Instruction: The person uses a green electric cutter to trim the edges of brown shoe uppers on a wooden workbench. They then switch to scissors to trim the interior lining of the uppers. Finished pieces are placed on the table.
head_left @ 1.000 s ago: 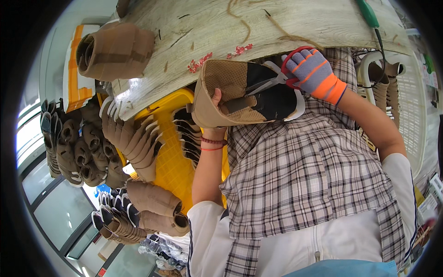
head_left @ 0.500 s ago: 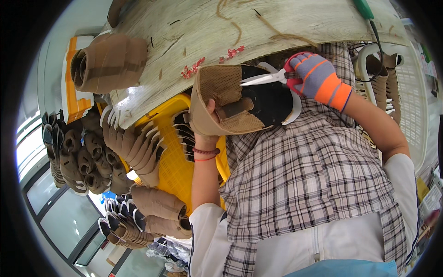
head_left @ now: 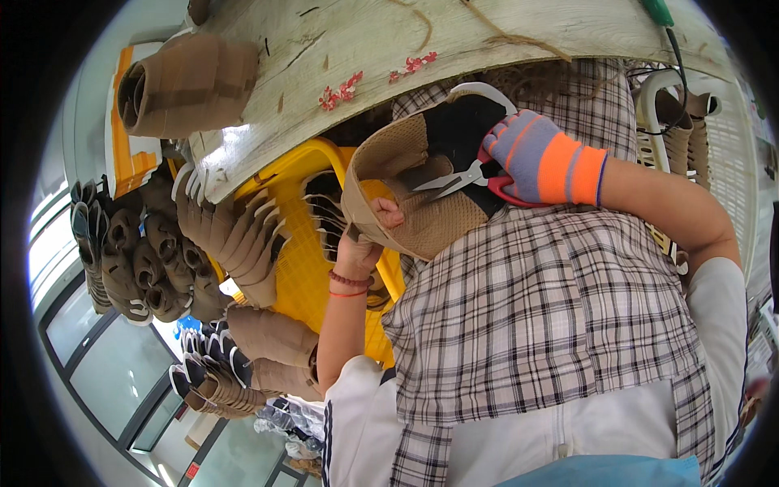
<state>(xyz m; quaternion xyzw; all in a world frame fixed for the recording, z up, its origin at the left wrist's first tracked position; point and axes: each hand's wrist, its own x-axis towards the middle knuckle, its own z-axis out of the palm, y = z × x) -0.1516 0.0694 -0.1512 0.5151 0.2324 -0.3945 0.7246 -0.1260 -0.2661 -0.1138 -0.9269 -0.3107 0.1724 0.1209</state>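
Note:
A tan mesh shoe upper (head_left: pixel 442 226) with black lining and a white edge is held in front of my lap, its inner side turned up. My left hand (head_left: pixel 361 250), bare and with red bracelets at the wrist, grips its left end, the fingertips curled inside. In my right hand (head_left: pixel 540 162), which wears a grey and orange glove, are red-handled scissors (head_left: pixel 461 178). Their blades are parted and point left over the upper's inside. Whether they touch the material I cannot tell.
The pale wooden table (head_left: pixel 357 49) has red-and-white scraps (head_left: pixel 341 91), thread ends and a roll of tan uppers (head_left: pixel 191 85). Below its edge stands a yellow basket (head_left: pixel 304 284). Stacked uppers (head_left: pixel 231 231) crowd the left. A white crate (head_left: pixel 722 162) is at right; a green-handled tool (head_left: pixel 658 12) with a cord lies above.
The shoe upper has tilted, its right end rising. My right hand has shifted lower, and the scissor blades have spread. Fingertips of my left hand now show inside the upper.

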